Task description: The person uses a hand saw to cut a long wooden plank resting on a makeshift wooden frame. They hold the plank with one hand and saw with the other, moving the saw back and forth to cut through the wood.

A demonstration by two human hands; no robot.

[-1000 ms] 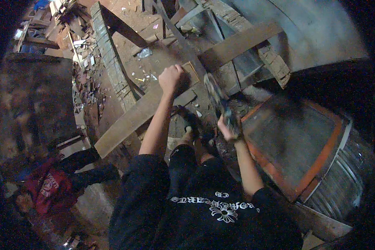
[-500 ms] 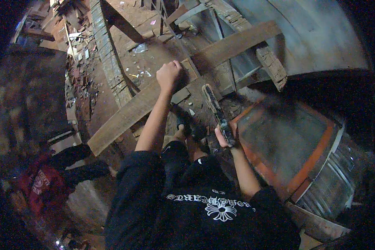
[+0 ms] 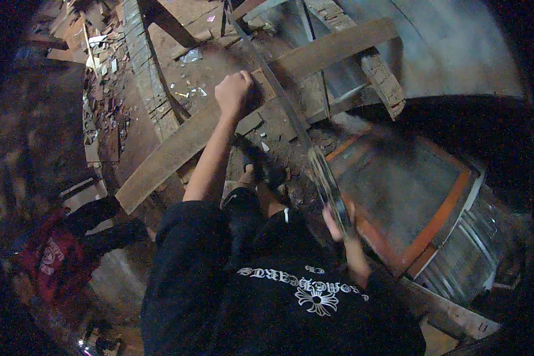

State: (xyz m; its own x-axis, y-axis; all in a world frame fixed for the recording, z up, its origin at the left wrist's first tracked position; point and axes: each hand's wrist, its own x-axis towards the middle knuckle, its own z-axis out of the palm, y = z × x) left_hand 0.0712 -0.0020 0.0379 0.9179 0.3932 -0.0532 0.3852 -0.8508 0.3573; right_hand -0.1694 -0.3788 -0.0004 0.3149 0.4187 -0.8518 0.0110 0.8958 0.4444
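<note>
A long wooden board (image 3: 166, 160) lies slanting across two rough timber supports. My left hand (image 3: 234, 92) is closed in a fist on the board near its middle, with the fingertips partly hidden at the far side. In my right hand (image 3: 339, 222) is a handsaw (image 3: 289, 113), gripped by its dark, worn handle. Its long thin blade runs up and to the left, crossing the board just right of my left hand. The handle sits low, close to my body, and the right hand is slightly blurred.
Rough timber beams (image 3: 151, 83) and a second support (image 3: 382, 83) hold the board. Wood scraps (image 3: 104, 113) litter the dirt floor at left. An orange-framed panel (image 3: 436, 226) and ribbed sheets (image 3: 457, 261) stand at right. Someone in a red top (image 3: 50, 258) is at lower left.
My right hand has drawn the saw handle back toward my body, down and to the right. My left hand stays on the board; the whole view has shifted slightly.
</note>
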